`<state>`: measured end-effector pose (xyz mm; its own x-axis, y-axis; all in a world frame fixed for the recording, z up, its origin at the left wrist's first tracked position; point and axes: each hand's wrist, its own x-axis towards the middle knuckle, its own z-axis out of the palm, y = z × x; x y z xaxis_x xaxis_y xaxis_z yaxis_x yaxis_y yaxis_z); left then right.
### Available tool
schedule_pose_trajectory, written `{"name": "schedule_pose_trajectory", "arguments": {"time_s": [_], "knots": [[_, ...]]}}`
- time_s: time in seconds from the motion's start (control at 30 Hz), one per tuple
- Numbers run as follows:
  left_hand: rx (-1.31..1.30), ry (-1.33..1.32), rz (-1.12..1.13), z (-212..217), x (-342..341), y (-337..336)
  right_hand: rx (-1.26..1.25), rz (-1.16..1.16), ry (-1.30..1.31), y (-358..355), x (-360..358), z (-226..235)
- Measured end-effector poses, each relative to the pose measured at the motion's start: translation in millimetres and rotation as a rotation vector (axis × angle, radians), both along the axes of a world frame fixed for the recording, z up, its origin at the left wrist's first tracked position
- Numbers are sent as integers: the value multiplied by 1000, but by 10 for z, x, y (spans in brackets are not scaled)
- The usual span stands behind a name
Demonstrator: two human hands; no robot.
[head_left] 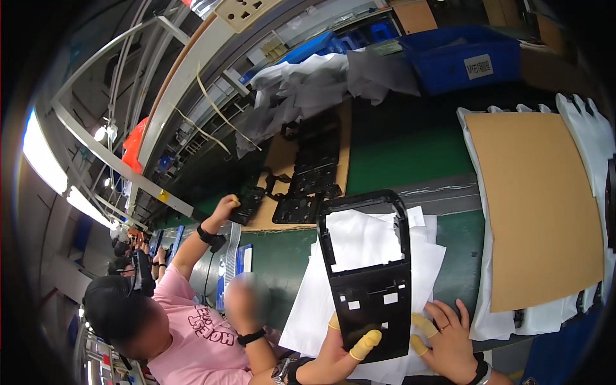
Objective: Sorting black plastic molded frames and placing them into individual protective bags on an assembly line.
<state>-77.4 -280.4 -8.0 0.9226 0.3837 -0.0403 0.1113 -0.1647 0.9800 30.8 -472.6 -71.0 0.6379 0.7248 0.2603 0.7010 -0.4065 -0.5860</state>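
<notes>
My left hand (346, 350) is closed on the lower left part of a black plastic frame panel (372, 295), its thumb over the front. The panel is tilted up, with a large opening in its upper half and several small cut-outs below. Beside its lower right edge, my right hand (449, 343) has its fingers apart; whether the fingertips touch the panel or the sheets is hard to tell. Yellow finger cots cover some fingers of both hands. White protective sheets (301, 321) lie loosely stacked beneath the panel and show through its opening.
A co-worker in a pink shirt (199, 327) is at the left, one hand at a black part (249, 206). More black parts (314, 160) lie on cardboard (346, 138). At right, a brown cardboard sheet (539, 212) tops wrapped pieces. A blue bin (459, 61) stands behind.
</notes>
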Motion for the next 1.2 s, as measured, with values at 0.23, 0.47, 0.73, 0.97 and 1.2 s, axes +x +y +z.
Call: {"name": "schedule_pose_trajectory", "arguments": {"time_s": [0.23,0.47,0.73,0.97,1.2], "knots": [[-5,-13,-68,-40,50,4,-68,17,-21,7,3,-44],[-67,-30,-63,-21,102,-81,-17,-19,55,68,18,5],[-81,30,-30,-65,85,-38,-47,-65,27,186,-39,-37],[-110,-55,-54,-28,65,-112,-58,-68,-96,166,-25,-44],[-336,-55,55,599,335,-66,-96,3,-74,152,-19,-15]]}}
